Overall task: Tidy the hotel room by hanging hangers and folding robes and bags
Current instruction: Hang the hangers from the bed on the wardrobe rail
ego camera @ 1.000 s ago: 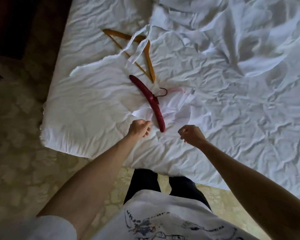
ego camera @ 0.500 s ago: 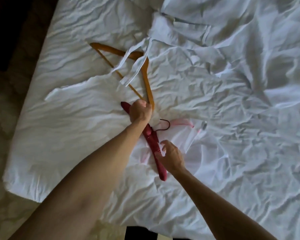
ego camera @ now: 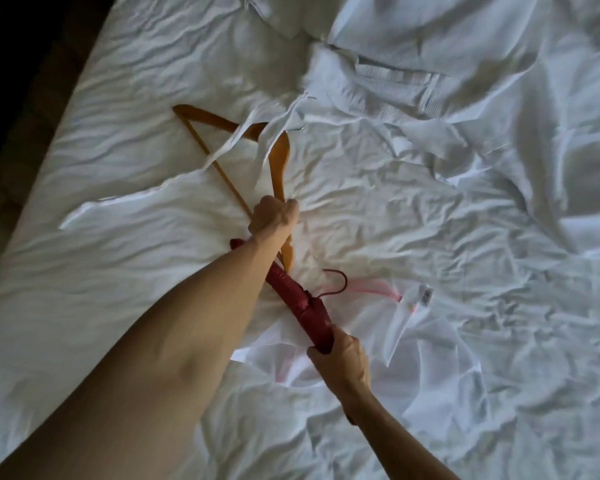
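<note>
Left hand grips the wooden hanger at its near arm; right hand clutches the red padded hanger just below, over the rumpled bed.

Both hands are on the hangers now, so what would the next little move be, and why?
Probably lift both hangers off the bed: the left hand grips the wooden hanger, the right hand grips the red hanger, and a white strap still lies across the wooden one.

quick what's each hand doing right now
Left hand: closed around the wooden hanger.
Right hand: closed around the near end of the red hanger.
</note>
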Demonstrator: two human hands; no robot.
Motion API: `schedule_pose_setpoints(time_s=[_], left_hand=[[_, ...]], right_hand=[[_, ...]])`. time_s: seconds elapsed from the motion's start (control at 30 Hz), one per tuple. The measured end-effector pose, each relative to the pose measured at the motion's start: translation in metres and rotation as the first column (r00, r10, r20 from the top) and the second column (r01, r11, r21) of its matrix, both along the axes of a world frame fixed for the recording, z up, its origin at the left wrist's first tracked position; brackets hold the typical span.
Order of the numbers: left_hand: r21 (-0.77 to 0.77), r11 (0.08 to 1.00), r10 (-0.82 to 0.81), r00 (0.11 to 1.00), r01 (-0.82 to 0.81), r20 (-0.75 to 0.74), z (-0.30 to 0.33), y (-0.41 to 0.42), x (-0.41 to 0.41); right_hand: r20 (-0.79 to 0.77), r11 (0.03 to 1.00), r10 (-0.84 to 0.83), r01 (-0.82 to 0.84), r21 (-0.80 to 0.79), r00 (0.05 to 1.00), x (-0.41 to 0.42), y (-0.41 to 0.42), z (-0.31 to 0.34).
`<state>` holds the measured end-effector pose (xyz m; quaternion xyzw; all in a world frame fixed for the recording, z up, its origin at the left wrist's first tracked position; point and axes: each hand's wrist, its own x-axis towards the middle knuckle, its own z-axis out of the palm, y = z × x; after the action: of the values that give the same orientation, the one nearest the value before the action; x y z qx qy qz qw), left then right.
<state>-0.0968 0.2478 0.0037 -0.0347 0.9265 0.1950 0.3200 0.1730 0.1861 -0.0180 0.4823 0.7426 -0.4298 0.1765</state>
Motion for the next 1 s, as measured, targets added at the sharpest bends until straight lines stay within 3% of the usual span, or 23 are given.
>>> schedule_pose_setpoints(time_s=[0.17,0.37,0.53,0.6,0.73,0.8,1.0], left_hand=[[0.126,0.991,-0.026,0.986,0.047,-0.164,0.065,-0.05,0.0],[0.396,0.917,0.055,0.999,-0.051,0.003,0.169,-0.12,0.021],[0.499,0.853,0.083,0.983,-0.154,0.161,0.237,-0.174,0.08],[0.517,0.835,0.095,0.976,-0.186,0.197,0.255,-0.189,0.11],[0.562,0.797,0.119,0.969,-0.222,0.215,0.283,-0.212,0.167],[0.596,0.768,0.128,0.967,-0.236,0.219,0.296,-0.223,0.193],[0.64,0.714,0.212,0.959,-0.283,0.187,0.325,-0.26,0.261]], right_hand=[[-0.003,0.999,0.041,-0.041,-0.035,0.999,0.011,0.009,0.06],[-0.072,0.996,-0.092,0.092,-0.008,0.993,0.035,0.007,0.168],[-0.241,0.983,-0.18,0.183,-0.012,0.954,0.056,-0.009,0.25],[-0.285,0.978,-0.209,0.193,-0.082,0.936,0.062,-0.016,0.276],[-0.203,0.882,-0.365,0.268,-0.387,0.908,0.075,-0.026,0.306],[-0.184,0.868,-0.346,0.239,-0.434,0.92,0.083,-0.03,0.316],[-0.353,0.931,-0.071,-0.066,-0.36,0.933,0.112,-0.044,0.356]])
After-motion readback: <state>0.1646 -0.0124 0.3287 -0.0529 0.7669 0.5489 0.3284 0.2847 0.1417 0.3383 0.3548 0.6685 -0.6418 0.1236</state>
